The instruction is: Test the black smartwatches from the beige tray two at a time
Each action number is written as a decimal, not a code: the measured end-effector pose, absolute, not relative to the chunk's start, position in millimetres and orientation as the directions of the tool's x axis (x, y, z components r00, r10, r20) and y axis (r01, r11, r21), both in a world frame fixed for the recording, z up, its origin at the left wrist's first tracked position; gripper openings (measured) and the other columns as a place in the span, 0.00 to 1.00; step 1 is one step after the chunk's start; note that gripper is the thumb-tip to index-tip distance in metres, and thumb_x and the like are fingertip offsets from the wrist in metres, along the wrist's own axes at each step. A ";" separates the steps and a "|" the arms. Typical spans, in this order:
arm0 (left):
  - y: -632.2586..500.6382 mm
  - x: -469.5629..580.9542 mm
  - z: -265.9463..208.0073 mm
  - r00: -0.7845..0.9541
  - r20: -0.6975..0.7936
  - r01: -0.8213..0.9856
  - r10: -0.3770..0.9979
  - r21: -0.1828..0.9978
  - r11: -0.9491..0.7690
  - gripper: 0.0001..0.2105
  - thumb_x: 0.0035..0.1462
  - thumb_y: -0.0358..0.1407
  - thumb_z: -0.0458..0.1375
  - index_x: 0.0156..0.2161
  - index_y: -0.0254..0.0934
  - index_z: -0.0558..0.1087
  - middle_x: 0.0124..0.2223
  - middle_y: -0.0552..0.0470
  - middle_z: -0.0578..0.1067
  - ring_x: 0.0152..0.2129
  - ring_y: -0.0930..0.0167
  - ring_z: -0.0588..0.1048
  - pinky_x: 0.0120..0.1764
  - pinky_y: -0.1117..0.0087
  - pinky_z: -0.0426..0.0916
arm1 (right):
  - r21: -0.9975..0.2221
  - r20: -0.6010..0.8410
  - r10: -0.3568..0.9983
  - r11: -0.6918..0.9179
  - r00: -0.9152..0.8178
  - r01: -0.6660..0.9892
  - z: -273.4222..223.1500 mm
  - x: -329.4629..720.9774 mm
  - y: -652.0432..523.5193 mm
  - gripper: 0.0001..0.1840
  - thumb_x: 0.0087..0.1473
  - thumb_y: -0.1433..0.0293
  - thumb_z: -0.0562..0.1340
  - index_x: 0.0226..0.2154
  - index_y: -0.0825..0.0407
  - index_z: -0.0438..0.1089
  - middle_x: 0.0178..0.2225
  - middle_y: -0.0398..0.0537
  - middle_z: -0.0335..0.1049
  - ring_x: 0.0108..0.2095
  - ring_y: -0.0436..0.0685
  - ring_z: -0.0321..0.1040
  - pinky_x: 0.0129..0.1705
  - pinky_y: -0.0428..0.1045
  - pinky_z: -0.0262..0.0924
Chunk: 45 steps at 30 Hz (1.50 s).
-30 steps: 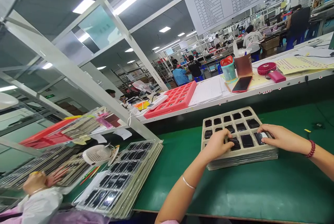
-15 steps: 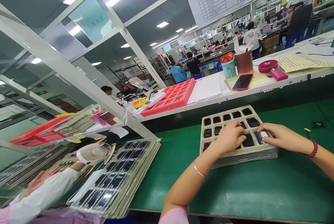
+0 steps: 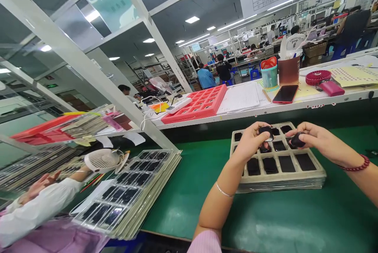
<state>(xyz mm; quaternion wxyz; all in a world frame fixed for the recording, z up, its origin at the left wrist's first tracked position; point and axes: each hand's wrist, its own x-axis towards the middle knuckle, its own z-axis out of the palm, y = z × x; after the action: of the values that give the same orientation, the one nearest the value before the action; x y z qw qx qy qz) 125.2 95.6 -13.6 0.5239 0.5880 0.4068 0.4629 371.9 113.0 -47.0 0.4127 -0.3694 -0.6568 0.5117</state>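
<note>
Pinched in my left hand [image 3: 251,139] is a rounded, glossy black smartwatch body [image 3: 266,131] with a pale underside edge. My right hand [image 3: 320,143] grips a second black smartwatch body [image 3: 297,140], its fingers partly covering it. Both pieces are raised over a beige compartment tray [image 3: 315,158], which tops a stack on the green bench. Black pieces sit in several of its back compartments, partly hidden by my hands. Flat black bottoms show in the two right front compartments.
A stack of clear-covered trays [image 3: 165,174] holding dark pieces lies at left, beside a white fan [image 3: 102,161] and another person's sleeve [image 3: 44,209]. Along the raised shelf are a red foam tray [image 3: 195,105], papers, a phone [image 3: 285,94], cups and a pink handheld fan [image 3: 318,76].
Both my hands have come up from the front of the tray, each now with a black smartwatch body in its fingers. The two right front compartments no longer hold raised pieces. The view has shifted slightly.
</note>
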 end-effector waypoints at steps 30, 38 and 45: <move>120.3 76.1 -69.6 0.280 -0.050 -0.051 0.959 0.996 0.067 0.30 0.48 0.29 0.63 0.59 0.33 0.69 0.45 0.43 0.78 0.35 0.68 0.80 0.29 0.75 0.70 | -1.000 -0.001 0.790 -0.004 -0.613 -0.004 -82.7 315.2 164.2 0.34 0.52 0.60 0.70 0.60 0.50 0.70 0.46 0.55 0.77 0.39 0.60 0.76 0.38 0.53 0.76; 116.2 79.6 -68.8 0.258 -0.039 0.037 0.965 0.999 0.030 0.24 0.50 0.32 0.63 0.55 0.34 0.71 0.47 0.43 0.78 0.32 0.71 0.80 0.29 0.76 0.67 | -0.998 0.017 0.774 0.050 -0.634 0.035 -84.2 315.5 163.6 0.32 0.52 0.64 0.68 0.58 0.53 0.67 0.33 0.48 0.77 0.32 0.57 0.73 0.33 0.50 0.72; 110.9 81.0 -62.2 0.193 0.005 0.073 0.981 0.997 -0.019 0.25 0.53 0.47 0.65 0.51 0.32 0.74 0.38 0.48 0.78 0.27 0.72 0.79 0.26 0.76 0.65 | -0.997 0.070 0.798 0.066 -0.599 -0.029 -78.8 315.6 160.3 0.25 0.55 0.54 0.67 0.49 0.53 0.71 0.40 0.53 0.78 0.27 0.53 0.72 0.26 0.47 0.66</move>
<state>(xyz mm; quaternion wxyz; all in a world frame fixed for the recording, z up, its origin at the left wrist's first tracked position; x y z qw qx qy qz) 81.0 110.9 -62.2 0.5240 0.5674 0.4646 0.4332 315.6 160.3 -78.8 0.3358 -0.2965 -0.6481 0.6159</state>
